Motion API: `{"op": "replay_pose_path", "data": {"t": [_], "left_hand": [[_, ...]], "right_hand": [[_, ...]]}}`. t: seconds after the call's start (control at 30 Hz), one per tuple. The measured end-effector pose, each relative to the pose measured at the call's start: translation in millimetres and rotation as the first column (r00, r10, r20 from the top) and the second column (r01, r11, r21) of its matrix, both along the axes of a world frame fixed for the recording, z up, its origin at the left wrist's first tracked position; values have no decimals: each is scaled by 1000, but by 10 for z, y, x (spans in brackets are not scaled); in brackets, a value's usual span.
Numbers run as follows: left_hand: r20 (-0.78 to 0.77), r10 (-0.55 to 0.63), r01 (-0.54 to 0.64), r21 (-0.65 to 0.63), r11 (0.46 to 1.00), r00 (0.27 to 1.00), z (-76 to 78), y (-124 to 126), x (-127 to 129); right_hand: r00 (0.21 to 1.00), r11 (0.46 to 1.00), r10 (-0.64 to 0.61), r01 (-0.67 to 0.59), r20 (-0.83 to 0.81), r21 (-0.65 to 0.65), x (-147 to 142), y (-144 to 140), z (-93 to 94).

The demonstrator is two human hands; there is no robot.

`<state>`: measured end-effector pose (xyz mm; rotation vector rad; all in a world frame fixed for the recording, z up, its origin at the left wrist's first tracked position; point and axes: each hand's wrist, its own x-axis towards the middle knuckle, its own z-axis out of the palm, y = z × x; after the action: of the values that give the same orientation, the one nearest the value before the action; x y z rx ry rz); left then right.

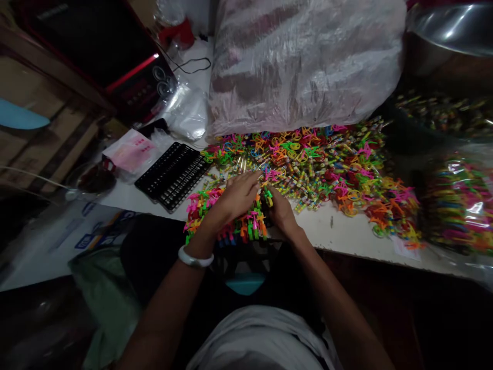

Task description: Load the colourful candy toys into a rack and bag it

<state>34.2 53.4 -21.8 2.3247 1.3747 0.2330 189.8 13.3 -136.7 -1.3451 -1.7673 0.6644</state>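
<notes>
Filled tray [227, 226] of coloured toys — long axis left-right — under flat left hand [236, 198]; right hand [281, 210] pinches one.

You will find nothing here that can be read. The pink packet [131, 150] at the left of the table [339, 234] carries small red print, and the cardboard box [100, 231] below it bears blue marks, perhaps lettering, but both are too small and blurred to make out.
</notes>
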Motion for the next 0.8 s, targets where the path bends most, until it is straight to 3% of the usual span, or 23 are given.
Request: {"op": "replay_pose_path", "data": {"t": [0.13,0.33,0.47,0.67,0.8], "left_hand": [[-32,-59,60,23,998,998,-40,63,86],[-67,32,-21,165,986,997,-91,16,142],[-82,43,-31,138,990,996,-86,31,143],[46,198,-200,59,978,979,-61,71,98],[-78,159,-150,101,983,984,-48,36,109]], "right_hand": [[1000,1000,-16,16,-3,11,-54,-31,-12],[997,997,-71,71,17,-15,-182,-59,78],[998,997,-69,70,13,-42,-176,-51,98],[999,999,-39,39,-38,9,-132,-60,72],[997,999,-39,39,-68,4,-133,-28,81]]}}
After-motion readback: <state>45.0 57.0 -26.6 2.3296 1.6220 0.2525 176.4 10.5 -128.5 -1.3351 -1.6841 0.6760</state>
